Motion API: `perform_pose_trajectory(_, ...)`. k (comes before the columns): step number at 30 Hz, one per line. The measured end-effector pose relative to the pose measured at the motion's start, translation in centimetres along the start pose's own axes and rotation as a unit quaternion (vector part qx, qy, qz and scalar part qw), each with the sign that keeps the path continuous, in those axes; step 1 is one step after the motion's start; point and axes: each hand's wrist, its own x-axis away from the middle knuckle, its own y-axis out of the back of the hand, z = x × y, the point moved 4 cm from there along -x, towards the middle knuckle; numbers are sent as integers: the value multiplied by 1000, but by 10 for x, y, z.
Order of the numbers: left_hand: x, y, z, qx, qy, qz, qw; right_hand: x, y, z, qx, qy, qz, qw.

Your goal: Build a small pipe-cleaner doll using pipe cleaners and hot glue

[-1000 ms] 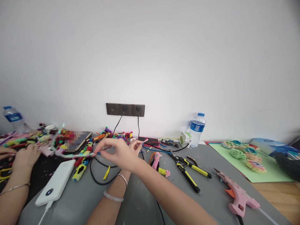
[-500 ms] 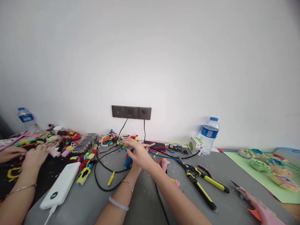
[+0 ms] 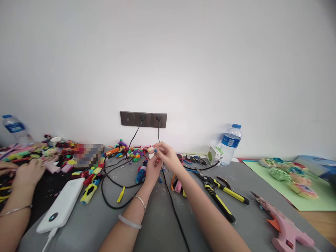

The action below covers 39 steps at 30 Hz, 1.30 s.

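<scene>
My left hand (image 3: 153, 169) is raised over the middle of the grey table, its fingers bent and pinched together. Beside it, slightly higher, my right hand (image 3: 168, 157) curls its fingers so that both sets of fingertips meet. A small blue spot (image 3: 155, 151) shows at the right fingertips; what the hands hold is too small to make out. Just left of my left hand lies a blue fuzzy figure (image 3: 141, 174). A pink fuzzy piece (image 3: 178, 187) lies below my right wrist, partly covered by the forearm.
Yellow-black pliers (image 3: 219, 203) and a pink glue gun (image 3: 285, 224) lie to the right. A water bottle (image 3: 231, 144) and small box (image 3: 215, 155) stand near the wall. Black cables (image 3: 105, 196) loop beside a white power bank (image 3: 61, 204). Another person's hand (image 3: 29, 175) works far left.
My right hand has turned from lying flat across the left to a pinch beside it, fingertips raised. The view has shifted slightly, and the glue gun shows more fully.
</scene>
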Motion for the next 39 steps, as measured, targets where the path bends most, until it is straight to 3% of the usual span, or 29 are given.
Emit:
perform_pose_trajectory(3,-3,-26,16,27,-1,16,1000,7,55,3,23,23,-19,999)
perform_pose_trajectory(8,-4,-21,22,84,28,-7,996,34,143,-29,154,-70,-60,984)
perform_pose_trajectory(11,-3,-22,20,101,35,2,994,51,168,-57,243,-119,-96,958)
perform_pose_trajectory(15,-2,-26,18,96,47,16,994,59,152,-67,258,-111,-90,955)
perform_pose_trajectory(20,-2,-27,20,85,40,15,995,53,85,-37,217,-22,87,972)
perform_pose_trajectory(23,-1,-26,17,80,29,8,996,51,64,-29,236,-15,111,965)
perform_pose_trajectory(26,-1,-23,14,68,26,-4,997,50,66,-31,178,-20,80,981)
perform_pose_trajectory(29,0,-21,11,66,30,-25,997,50,90,-31,117,1,-49,992)
perform_pose_trajectory(32,0,-21,12,81,43,-27,995,53,112,-25,121,31,-166,978)
perform_pose_trajectory(35,0,-22,12,94,50,-16,994,54,119,-21,127,32,-183,974)
perform_pose_trajectory(39,1,-23,12,116,54,-11,992,53,113,-25,134,12,-140,981)
